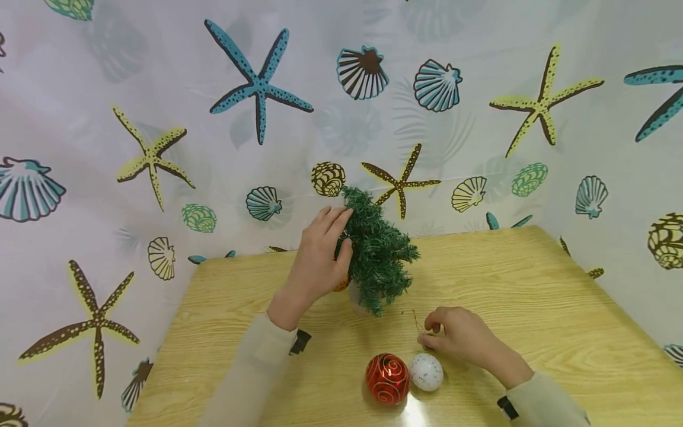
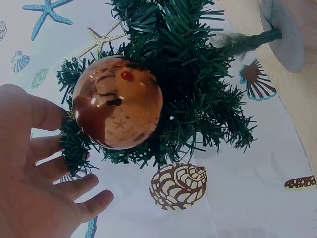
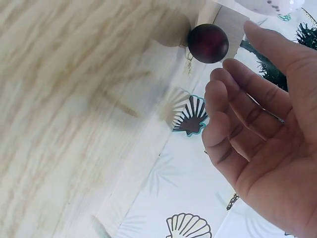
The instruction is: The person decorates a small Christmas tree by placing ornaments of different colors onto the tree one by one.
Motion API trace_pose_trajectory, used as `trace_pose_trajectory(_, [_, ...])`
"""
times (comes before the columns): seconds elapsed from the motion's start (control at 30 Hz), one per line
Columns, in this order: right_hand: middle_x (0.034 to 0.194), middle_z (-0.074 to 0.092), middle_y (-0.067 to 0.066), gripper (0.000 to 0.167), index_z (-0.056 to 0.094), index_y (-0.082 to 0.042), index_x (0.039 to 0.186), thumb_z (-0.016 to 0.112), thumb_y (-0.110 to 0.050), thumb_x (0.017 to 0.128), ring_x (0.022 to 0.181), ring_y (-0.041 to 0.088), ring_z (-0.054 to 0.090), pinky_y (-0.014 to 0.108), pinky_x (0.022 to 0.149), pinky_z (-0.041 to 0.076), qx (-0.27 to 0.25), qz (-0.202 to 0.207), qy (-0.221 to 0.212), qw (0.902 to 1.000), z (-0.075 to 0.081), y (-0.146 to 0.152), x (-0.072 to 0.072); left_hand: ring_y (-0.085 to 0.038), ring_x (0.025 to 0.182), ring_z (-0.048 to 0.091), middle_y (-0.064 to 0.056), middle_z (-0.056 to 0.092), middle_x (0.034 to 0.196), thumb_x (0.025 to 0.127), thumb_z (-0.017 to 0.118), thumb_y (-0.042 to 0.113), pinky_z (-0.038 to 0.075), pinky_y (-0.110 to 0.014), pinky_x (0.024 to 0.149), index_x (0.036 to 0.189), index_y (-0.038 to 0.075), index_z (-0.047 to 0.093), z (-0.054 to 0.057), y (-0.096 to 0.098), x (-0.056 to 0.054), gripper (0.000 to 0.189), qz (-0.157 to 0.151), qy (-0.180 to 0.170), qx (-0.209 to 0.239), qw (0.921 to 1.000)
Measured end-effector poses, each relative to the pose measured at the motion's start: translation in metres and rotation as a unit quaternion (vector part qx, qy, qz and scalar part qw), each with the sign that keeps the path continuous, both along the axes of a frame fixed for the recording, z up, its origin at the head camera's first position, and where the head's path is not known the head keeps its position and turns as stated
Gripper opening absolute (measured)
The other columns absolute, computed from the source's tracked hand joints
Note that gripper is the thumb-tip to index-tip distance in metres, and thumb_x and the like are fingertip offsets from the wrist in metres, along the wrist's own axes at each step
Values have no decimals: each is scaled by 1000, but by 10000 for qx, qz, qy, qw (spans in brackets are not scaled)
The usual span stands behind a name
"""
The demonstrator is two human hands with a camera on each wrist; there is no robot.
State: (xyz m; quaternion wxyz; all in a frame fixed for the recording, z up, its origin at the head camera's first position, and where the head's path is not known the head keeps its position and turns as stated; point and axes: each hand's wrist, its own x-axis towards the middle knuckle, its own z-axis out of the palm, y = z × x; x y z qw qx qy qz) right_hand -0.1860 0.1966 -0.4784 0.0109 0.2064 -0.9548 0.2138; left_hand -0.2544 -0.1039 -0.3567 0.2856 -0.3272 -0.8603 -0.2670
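A small green Christmas tree (image 1: 381,249) with a pale base (image 1: 364,299) leans on the table. My left hand (image 1: 320,252) reaches to its left side, thumb and fingers apart, fingertips among the branches. In the left wrist view, a shiny copper bauble (image 2: 119,101) sits against the branches beside that hand (image 2: 44,163). Near the table's front lie a red bauble (image 1: 388,379) with swirls and a speckled white bauble (image 1: 427,372). Just above the white one hovers my right hand (image 1: 464,335), fingers loosely bent, beside a thin gold string (image 1: 417,322).
A dark red ball (image 3: 208,43) with a gold loop shows near the tree's base in the right wrist view. The wooden table (image 1: 533,296) meets a sheet (image 1: 299,136) printed with starfish and shells at the back and sides.
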Motion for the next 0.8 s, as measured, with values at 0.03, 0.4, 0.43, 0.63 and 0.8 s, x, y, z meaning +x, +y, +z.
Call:
trace_pose_trajectory(0.03, [83,66,-11,20,78,-18,95,83,-37,91,66,-2,50,23,59,43,17,6,-18,10000,-1,0,0,-47,151,42,-22,56,152,103,61,5,38,-67,119,153,1,53,1,0,0,50,-9,1,-15,10000])
trace_pose_trajectory(0.4, [79,64,-14,16,78,-18,93,85,-32,89,66,-3,49,22,59,43,82,129,86,9998,-6,-1,-2,-45,152,42,-22,58,152,101,47,-7,36,-59,124,150,-1,56,6,-5,-6,50,-255,-69,-63,9996])
trace_pose_trajectory(0.43, [79,64,-14,16,77,-18,92,85,-32,89,66,-3,49,22,59,43,95,167,114,9998,-6,-1,-2,-44,152,42,-22,57,153,101,46,-7,36,-60,124,150,0,56,6,-5,-7,50,-268,-105,-71,9996])
trace_pose_trajectory(0.63, [79,66,-15,15,78,-18,92,86,-31,88,66,-4,50,22,59,43,106,210,59,9997,-8,0,-2,-46,153,40,-22,56,154,102,44,-9,37,-66,121,151,2,55,5,-8,-10,51,-310,-190,-142,9992])
trace_pose_trajectory(0.8, [79,67,-15,16,78,-19,93,85,-32,89,67,-5,52,22,59,44,87,267,7,9996,-9,-1,-1,-46,152,41,-22,56,154,102,43,-10,37,-63,122,151,1,55,6,-8,-11,51,-358,-172,-133,9991])
